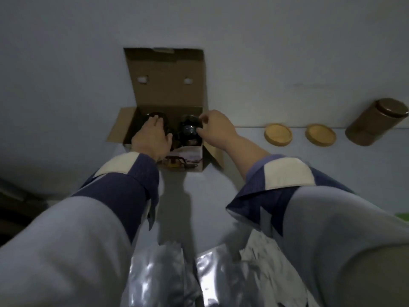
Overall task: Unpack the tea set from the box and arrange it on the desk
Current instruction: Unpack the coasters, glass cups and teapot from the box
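Observation:
An open cardboard box (168, 89) stands on the pale desk against the wall, its lid leaning back. Inside are two dark pieces of the tea set. My left hand (152, 138) reaches into the left half and lies over a dark round piece (155, 115), fingers curled on it. My right hand (215, 128) pinches the rim of a dark glossy vessel (188, 129) in the right half. Both pieces sit low in the box and are partly hidden.
Two round wooden coasters (278, 134) (320, 134) lie on the desk to the right of the box. A brown cylindrical canister (374, 122) stands beyond them at the wall. Crumpled clear plastic wrapping (159, 273) lies near the desk's front edge.

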Demonstrator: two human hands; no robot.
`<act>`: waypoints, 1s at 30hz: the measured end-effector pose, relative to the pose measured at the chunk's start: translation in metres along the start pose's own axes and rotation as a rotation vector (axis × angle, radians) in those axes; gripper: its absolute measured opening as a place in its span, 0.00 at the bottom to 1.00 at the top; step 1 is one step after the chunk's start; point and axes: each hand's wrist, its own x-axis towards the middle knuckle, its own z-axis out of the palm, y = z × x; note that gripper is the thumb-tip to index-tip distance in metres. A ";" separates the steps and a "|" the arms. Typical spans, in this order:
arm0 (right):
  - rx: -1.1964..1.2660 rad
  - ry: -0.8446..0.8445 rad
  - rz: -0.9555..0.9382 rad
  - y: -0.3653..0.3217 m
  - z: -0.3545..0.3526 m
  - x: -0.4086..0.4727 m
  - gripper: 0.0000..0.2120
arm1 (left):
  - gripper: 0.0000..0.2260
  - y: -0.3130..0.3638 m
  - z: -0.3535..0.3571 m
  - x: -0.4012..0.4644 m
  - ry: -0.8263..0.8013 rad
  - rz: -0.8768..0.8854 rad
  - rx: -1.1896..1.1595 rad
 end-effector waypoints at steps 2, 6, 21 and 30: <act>-0.020 -0.004 -0.064 -0.012 0.011 0.016 0.21 | 0.28 -0.012 0.007 -0.002 -0.017 0.003 0.017; -0.404 -0.115 -0.041 -0.023 0.029 0.048 0.28 | 0.29 -0.023 0.021 -0.009 0.091 0.040 0.045; -0.631 0.016 0.085 -0.024 0.061 0.075 0.42 | 0.29 -0.021 0.026 -0.010 0.161 0.050 0.032; -0.027 0.203 0.131 -0.026 0.031 0.061 0.43 | 0.30 -0.015 0.018 -0.012 0.084 0.016 0.038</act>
